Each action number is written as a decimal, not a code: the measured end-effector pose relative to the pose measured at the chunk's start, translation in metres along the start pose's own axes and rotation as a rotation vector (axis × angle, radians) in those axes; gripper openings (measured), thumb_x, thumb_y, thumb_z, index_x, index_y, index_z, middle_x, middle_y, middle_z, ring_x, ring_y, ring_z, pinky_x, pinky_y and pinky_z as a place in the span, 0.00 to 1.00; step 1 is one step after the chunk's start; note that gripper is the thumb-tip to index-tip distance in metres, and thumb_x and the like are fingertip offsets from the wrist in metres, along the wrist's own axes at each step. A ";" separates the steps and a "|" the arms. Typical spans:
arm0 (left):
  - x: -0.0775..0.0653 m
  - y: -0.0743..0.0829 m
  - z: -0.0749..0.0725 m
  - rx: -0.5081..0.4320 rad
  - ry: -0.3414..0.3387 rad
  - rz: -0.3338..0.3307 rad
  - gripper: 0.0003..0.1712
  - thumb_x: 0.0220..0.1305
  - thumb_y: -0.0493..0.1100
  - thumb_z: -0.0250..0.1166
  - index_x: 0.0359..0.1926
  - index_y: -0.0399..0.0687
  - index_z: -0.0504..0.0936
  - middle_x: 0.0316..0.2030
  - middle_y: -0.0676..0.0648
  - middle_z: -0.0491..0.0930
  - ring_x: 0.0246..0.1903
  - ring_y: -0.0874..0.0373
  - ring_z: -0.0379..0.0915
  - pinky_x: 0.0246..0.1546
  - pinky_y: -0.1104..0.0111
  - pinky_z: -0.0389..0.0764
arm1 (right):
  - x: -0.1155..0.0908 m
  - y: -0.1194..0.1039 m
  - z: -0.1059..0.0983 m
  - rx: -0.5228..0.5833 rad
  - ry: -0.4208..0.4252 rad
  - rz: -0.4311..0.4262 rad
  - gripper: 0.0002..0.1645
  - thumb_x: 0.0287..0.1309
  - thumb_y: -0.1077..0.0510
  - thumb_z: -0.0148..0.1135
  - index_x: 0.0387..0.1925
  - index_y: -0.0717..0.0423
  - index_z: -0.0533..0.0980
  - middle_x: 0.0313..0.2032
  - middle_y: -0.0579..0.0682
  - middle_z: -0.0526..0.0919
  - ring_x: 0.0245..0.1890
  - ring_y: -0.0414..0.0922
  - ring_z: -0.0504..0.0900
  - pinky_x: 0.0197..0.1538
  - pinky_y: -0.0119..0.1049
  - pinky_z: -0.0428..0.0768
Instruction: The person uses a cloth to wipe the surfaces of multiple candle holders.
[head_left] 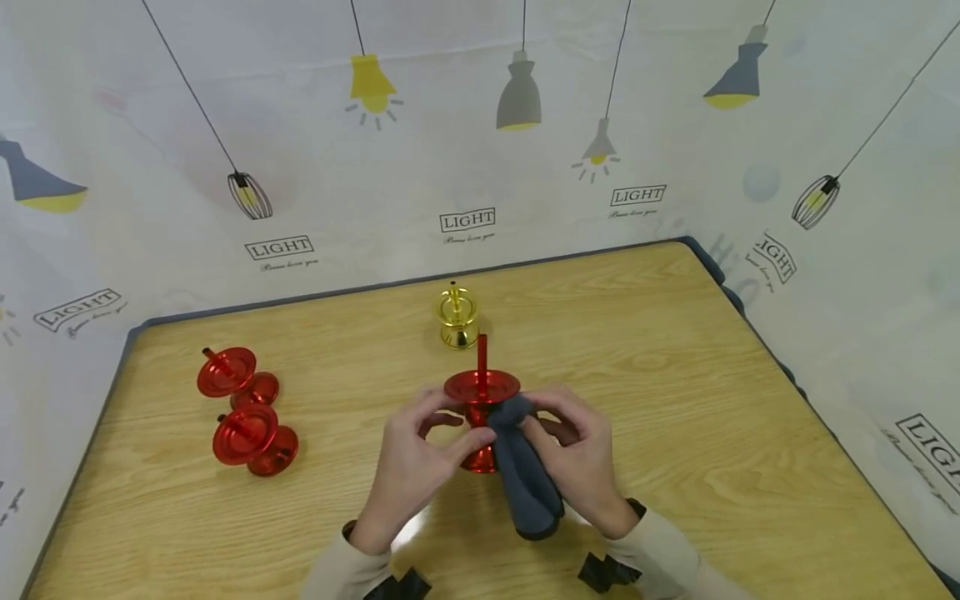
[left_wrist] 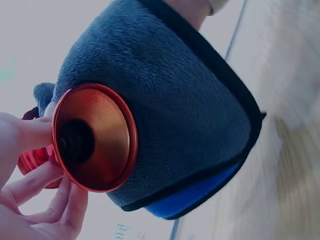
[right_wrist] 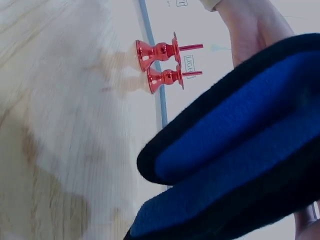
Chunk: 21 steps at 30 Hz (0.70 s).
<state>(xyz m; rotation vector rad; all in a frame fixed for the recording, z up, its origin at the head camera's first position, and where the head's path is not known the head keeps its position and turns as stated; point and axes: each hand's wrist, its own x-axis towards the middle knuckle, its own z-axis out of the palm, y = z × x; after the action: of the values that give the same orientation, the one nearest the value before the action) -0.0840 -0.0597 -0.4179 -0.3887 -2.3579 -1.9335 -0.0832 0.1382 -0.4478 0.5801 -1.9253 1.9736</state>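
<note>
A shiny red candle holder (head_left: 482, 385) with a wide dish and an upright red stem is held above the table in the head view. My left hand (head_left: 420, 458) grips its waist between thumb and fingers. In my right hand (head_left: 581, 454) a folded dark grey cloth (head_left: 525, 483) is pinched against the holder's right side, its lower end hanging down. The left wrist view shows the holder's hollow base (left_wrist: 107, 140) in front of the cloth (left_wrist: 165, 100). Blue lining of the cloth (right_wrist: 240, 130) fills much of the right wrist view, hiding most of the right hand.
Two more red candle holders (head_left: 243, 433) stand at the left of the wooden table (head_left: 675, 375). A small gold holder (head_left: 457, 317) stands at the back, behind the held one. A white printed curtain (head_left: 375, 167) encloses the table's far and side edges.
</note>
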 end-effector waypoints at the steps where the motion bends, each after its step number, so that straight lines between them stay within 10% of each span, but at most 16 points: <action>1: 0.000 -0.001 -0.001 0.000 0.010 -0.010 0.22 0.49 0.37 0.81 0.48 0.47 0.87 0.45 0.48 0.85 0.41 0.58 0.81 0.45 0.61 0.86 | 0.000 0.000 0.000 -0.002 -0.001 -0.008 0.15 0.58 0.78 0.64 0.46 0.67 0.82 0.44 0.52 0.86 0.45 0.40 0.86 0.46 0.34 0.87; 14: 0.003 -0.011 -0.012 -0.326 -0.184 -0.011 0.18 0.64 0.35 0.71 0.50 0.27 0.80 0.43 0.49 0.85 0.42 0.61 0.82 0.45 0.71 0.84 | 0.004 -0.003 -0.009 0.180 -0.102 0.154 0.11 0.64 0.71 0.63 0.48 0.73 0.79 0.46 0.42 0.86 0.48 0.40 0.86 0.49 0.32 0.85; 21: 0.000 -0.006 -0.010 -0.101 -0.160 0.055 0.17 0.63 0.34 0.71 0.53 0.38 0.84 0.46 0.42 0.83 0.43 0.59 0.79 0.45 0.67 0.85 | 0.001 -0.001 -0.007 0.089 -0.074 0.085 0.12 0.62 0.75 0.63 0.47 0.68 0.81 0.45 0.48 0.86 0.47 0.42 0.87 0.45 0.34 0.87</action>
<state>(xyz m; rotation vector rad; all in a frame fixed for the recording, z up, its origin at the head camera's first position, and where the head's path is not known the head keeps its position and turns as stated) -0.0863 -0.0707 -0.4216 -0.6301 -2.3195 -2.0742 -0.0842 0.1448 -0.4467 0.6124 -1.9429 2.1278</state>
